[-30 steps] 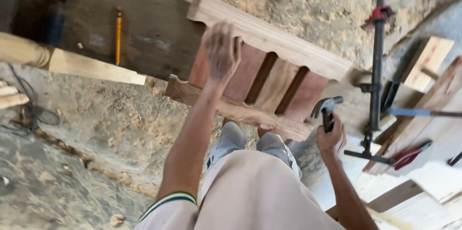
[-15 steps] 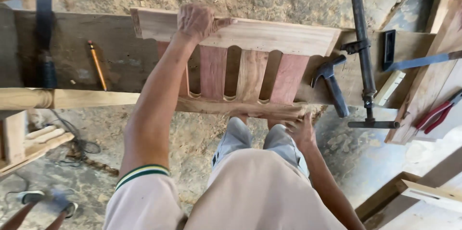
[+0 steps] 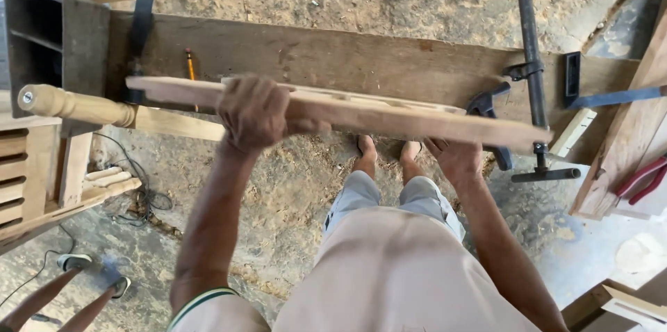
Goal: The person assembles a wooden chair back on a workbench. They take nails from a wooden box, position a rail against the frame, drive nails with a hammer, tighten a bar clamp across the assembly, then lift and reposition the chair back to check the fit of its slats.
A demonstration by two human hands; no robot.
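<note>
Left hand [image 3: 253, 113]: grip closed over the top edge of a slatted wooden panel [image 3: 389, 118], held nearly flat and edge-on above the sawdust floor [image 3: 292, 186]. Right hand [image 3: 455, 158]: grip closed on the panel's near edge from beneath. Behind the panel: a long plank worktop [image 3: 361, 61], a bar clamp [image 3: 531, 75] standing across its right end, a pencil [image 3: 190, 64] lying towards its left end. Left of the panel: a turned wooden leg [image 3: 76, 106].

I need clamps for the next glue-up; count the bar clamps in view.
1: a black bar clamp with a red end lies across the workbench plank at right, beyond the right hand. Others may be hidden.
</note>
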